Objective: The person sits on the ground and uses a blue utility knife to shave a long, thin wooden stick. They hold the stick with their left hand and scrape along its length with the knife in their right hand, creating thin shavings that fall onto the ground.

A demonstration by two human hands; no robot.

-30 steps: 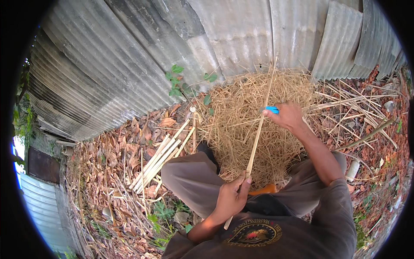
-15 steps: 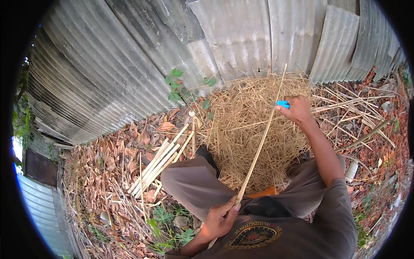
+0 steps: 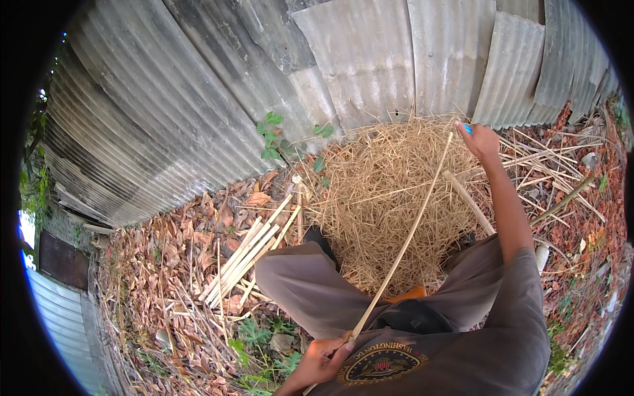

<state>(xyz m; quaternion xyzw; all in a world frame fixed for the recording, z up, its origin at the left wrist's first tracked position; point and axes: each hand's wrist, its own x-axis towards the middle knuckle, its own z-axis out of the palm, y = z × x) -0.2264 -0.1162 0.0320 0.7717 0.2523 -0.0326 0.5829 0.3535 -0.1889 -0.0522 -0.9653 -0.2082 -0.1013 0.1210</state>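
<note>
My left hand point(image 3: 325, 360) is closed around the near, thicker end of a long, pale bamboo strip point(image 3: 403, 254). The strip slants up and to the right from my shirt, its thin far end above a heap of curly shavings point(image 3: 376, 191). At the far right of the heap, my right hand point(image 3: 481, 140) grips a small blue-handled tool point(image 3: 468, 129), mostly covered by the fingers; I cannot make out its blade. This hand is a little beyond the strip's tip and apart from it. My bent legs lie on both sides of the heap's near part.
A corrugated metal fence point(image 3: 218, 99) runs behind the heap. Split bamboo pieces point(image 3: 241, 261) lie on dry leaves at left, more thin strips point(image 3: 555, 158) at right. A pale stick point(image 3: 469, 201) rests on the heap. A leafy plant point(image 3: 271, 135) grows by the fence.
My right hand has moved away from me and right, past the strip's far end, with the blue-handled tool. My left hand and the strip have shifted slightly nearer to me.
</note>
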